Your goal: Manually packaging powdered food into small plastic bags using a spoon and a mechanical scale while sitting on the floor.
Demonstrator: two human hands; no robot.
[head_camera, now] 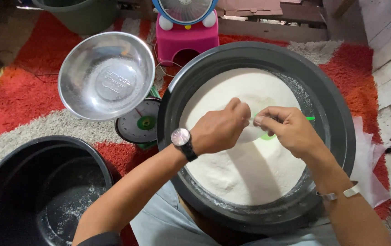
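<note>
A large black basin [336,114] full of white powder [245,168] stands in front of me. Both my hands hover over the powder at the middle. My left hand [220,130], with a wristwatch on the wrist, and my right hand [288,130], with a metal bracelet, pinch together a small clear plastic bag [252,133] between them. A green scoop [311,119] pokes out from behind my right hand; which hand grips it I cannot tell.
A shiny steel bowl [106,75] sits on a green-dialled kitchen scale [140,126] at the left. A second black basin [36,191] with powder traces lies lower left. A pink stool with a small fan [186,32] stands behind, on a red and grey rug [17,91]. Clear plastic bags [370,159] lie at right.
</note>
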